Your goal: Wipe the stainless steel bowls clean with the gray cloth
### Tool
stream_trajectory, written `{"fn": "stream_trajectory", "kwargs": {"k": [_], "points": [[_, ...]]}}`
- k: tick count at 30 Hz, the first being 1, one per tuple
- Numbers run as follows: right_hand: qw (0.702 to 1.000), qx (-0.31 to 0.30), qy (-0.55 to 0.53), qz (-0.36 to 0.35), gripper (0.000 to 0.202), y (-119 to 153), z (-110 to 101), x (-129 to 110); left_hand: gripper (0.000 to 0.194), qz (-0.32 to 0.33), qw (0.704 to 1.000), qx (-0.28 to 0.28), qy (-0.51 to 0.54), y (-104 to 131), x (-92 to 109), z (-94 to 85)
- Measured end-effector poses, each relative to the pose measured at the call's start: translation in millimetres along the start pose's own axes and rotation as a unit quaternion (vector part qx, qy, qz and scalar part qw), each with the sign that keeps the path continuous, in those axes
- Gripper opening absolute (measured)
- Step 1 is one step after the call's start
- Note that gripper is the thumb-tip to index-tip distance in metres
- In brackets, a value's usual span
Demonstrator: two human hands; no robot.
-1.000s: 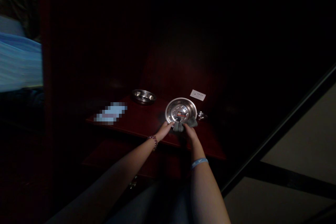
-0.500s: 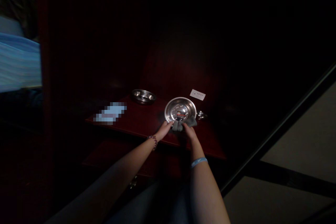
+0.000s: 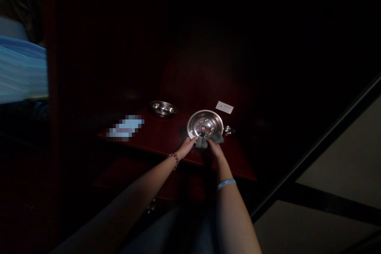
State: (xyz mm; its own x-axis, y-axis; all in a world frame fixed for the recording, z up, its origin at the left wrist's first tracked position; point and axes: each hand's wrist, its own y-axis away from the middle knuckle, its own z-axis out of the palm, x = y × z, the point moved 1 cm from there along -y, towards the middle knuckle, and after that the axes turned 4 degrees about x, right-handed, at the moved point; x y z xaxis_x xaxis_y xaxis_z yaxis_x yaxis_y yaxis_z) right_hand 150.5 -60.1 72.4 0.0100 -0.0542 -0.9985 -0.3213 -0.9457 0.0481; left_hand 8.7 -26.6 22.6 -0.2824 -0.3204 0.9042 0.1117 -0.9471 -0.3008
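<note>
A shiny steel basin (image 3: pixel 193 121) with a label on its inner bottom is tilted toward me above the dark red desktop. At its near rim, on the left, my left hand (image 3: pixel 186 147) is closed with the thumb over the edge. My right hand (image 3: pixel 215 149) is closed on a grey cloth (image 3: pixel 202 143) folded over the same rim; its fingers are partly hidden under the basin and cloth. Behind and left of the basin stands another steel basin (image 3: pixel 163 109). A small shiny metal item (image 3: pixel 228 129) sits just to the right.
The dark red desk (image 3: pixel 139 141) carries a blurred-out pale item (image 3: pixel 126 127) at its left. A white socket plate (image 3: pixel 224 107) is at the back. Blue striped fabric (image 3: pixel 22 71) shows at far left. A dark slanted edge (image 3: pixel 297 166) borders the floor at right.
Almost nothing differs. The whole view has shifted very slightly, and both hands keep the same hold at the basin's near rim.
</note>
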Motion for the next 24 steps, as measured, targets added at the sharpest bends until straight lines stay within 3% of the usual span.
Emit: {"fn": "stream_trajectory", "kwargs": {"k": [24], "points": [[1.000,-0.003,-0.004,0.021,0.024,4.4,-1.8,-3.3,0.016,-0.013,1.000,0.007,-0.017,-4.2,-7.8,-1.6]]}}
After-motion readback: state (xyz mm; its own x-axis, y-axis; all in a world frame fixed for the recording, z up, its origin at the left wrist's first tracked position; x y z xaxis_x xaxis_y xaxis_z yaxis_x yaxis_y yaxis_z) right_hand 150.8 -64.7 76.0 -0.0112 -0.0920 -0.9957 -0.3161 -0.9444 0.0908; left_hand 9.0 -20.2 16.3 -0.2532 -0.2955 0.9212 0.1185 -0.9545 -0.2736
